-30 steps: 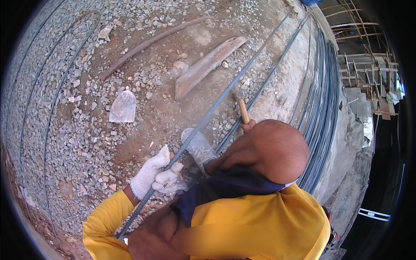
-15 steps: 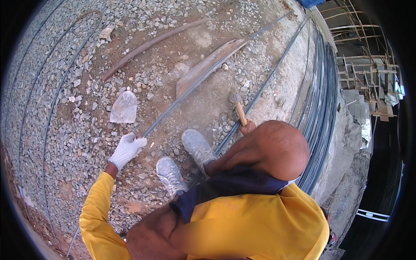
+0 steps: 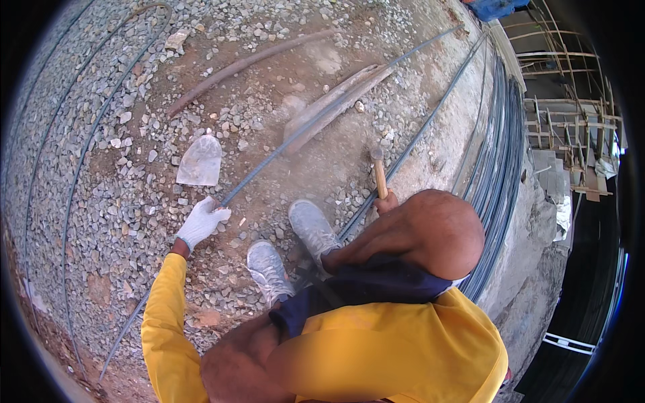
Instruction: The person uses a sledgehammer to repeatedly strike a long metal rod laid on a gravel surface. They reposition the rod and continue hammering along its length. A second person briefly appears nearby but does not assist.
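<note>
On gravel, low left: left hand (image 3: 200, 224) (white glove) closed around long steel rod (image 3: 316, 124), gripping near its middle; rod running diagonally up right across the dirt, over flat stone slab (image 3: 331, 107). Right hand (image 3: 385, 203) wrapped on wooden hammer handle (image 3: 379, 176), head up. Grey shoes (image 3: 290, 250) between hands. Rebar bundle (image 3: 500, 168) at right.

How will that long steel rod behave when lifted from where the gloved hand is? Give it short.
Likely whippy: the steel rod is very long and thin, lying along the gravel. Probably heavy overall, so its far end would drag. Its round section may roll unless the left hand takes a firm grip.
</note>
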Available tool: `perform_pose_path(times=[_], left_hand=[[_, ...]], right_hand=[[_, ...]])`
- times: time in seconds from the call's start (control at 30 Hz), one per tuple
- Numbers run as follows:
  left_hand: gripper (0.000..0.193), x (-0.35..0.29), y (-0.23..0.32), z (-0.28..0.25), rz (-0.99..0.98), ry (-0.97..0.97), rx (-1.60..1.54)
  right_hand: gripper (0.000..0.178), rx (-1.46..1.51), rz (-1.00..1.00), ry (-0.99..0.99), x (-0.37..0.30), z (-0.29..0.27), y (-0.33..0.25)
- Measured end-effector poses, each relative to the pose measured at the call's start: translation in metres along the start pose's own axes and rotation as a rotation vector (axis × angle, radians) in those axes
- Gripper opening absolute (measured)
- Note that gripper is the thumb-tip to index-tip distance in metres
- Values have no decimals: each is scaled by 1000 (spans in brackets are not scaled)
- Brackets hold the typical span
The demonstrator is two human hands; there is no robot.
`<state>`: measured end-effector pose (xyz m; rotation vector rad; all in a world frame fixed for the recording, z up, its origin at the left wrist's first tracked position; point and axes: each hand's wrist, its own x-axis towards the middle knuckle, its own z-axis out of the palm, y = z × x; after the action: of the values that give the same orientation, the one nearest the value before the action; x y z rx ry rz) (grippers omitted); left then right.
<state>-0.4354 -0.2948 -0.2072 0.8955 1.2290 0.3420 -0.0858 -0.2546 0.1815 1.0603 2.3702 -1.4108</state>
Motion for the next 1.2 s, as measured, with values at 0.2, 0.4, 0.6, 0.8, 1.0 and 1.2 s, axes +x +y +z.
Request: perform_pose_path(times=[0.2,0.4,0.6,0.8,1.0,1.2], left_hand=[[37,7,-10,-4,216,106,441],[31,-29,-47,11,336,561,856],[40,-71,-55,-11,71,541,845],[41,-84,-63,-20,-214,329,345],[38,-78,-59,-26,-320,255,104],[34,-75,-56,-29,-304,174,77]], right_hand=[[32,305,405,354,-52,86,115],[32,730,805,913,-44,119,263],[35,799,219,1170,-48,38,245],[22,594,-397,1516,-34,-90,209],[17,544,-76,1687,64,-22,274],[22,681,432,1202,61,42,365]])
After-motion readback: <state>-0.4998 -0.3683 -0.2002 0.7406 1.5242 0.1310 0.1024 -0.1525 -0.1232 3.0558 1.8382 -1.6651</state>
